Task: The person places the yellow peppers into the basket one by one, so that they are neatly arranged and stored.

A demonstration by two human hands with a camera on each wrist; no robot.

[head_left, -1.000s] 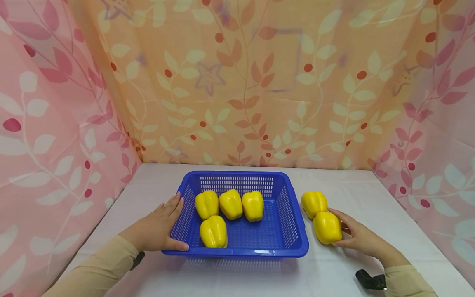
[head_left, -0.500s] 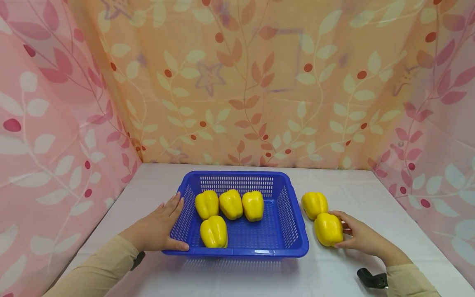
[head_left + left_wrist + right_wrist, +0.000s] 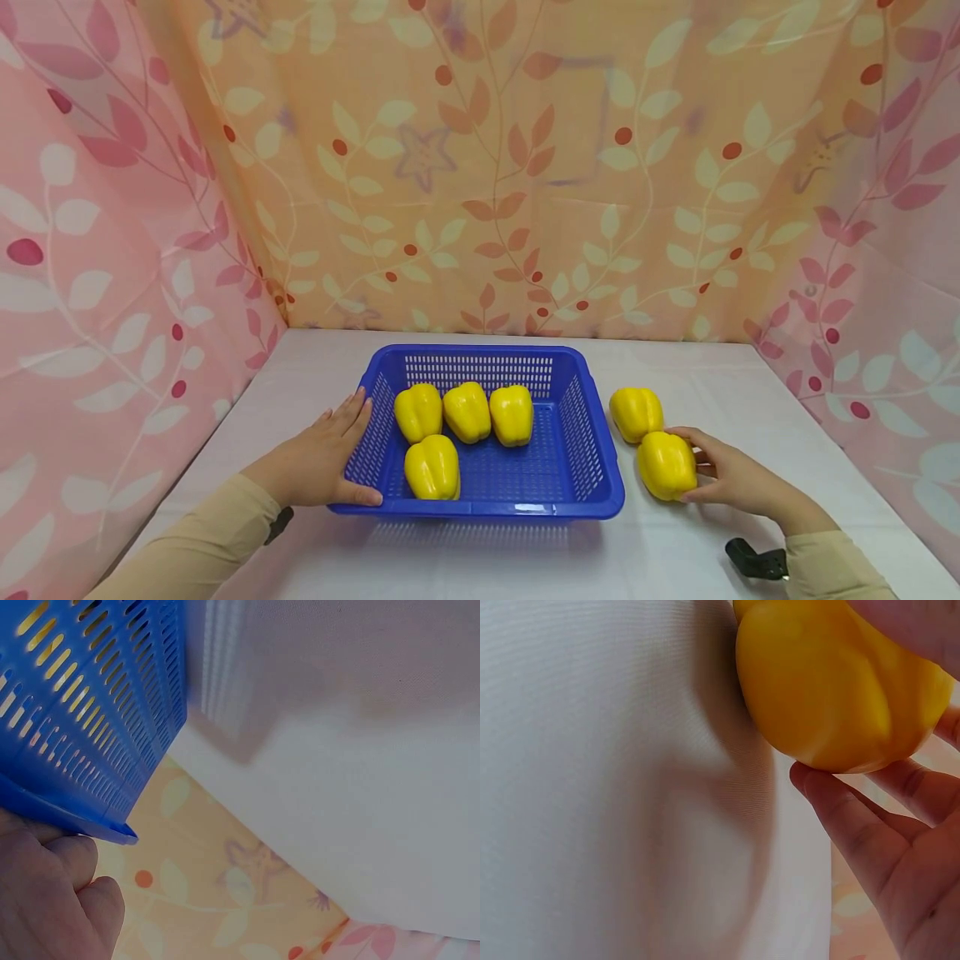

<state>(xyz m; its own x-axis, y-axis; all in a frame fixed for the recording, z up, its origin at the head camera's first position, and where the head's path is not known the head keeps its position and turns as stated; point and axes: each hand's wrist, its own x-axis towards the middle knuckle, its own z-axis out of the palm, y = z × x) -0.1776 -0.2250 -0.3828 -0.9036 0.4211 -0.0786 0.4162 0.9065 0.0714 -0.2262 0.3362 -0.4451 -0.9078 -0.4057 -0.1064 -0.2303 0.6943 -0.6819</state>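
Note:
In the head view my right hand (image 3: 738, 479) holds a yellow bell pepper (image 3: 667, 467), thumb on its near side and fingers on its far right side. The right wrist view shows the pepper (image 3: 817, 682) against the fingertips (image 3: 832, 795). Just behind it lies a second yellow bell pepper (image 3: 636, 414). My left hand (image 3: 318, 458) rests on the left rim of a blue plastic basket (image 3: 480, 510), fingers stretched along the side and thumb on the front corner. Inside the basket are several yellow bell peppers, three in a row and one in front (image 3: 432, 468).
A white cloth (image 3: 690, 371) covers the table. Floral curtains stand behind (image 3: 480, 208) and on both sides. Dark bands show at both wrists, the right one (image 3: 753, 560) near the sleeve. The basket's right half shows its bare floor (image 3: 555, 442).
My right hand and the front loose pepper have shifted slightly right and toward me. The left hand, basket and peppers inside it stay put.

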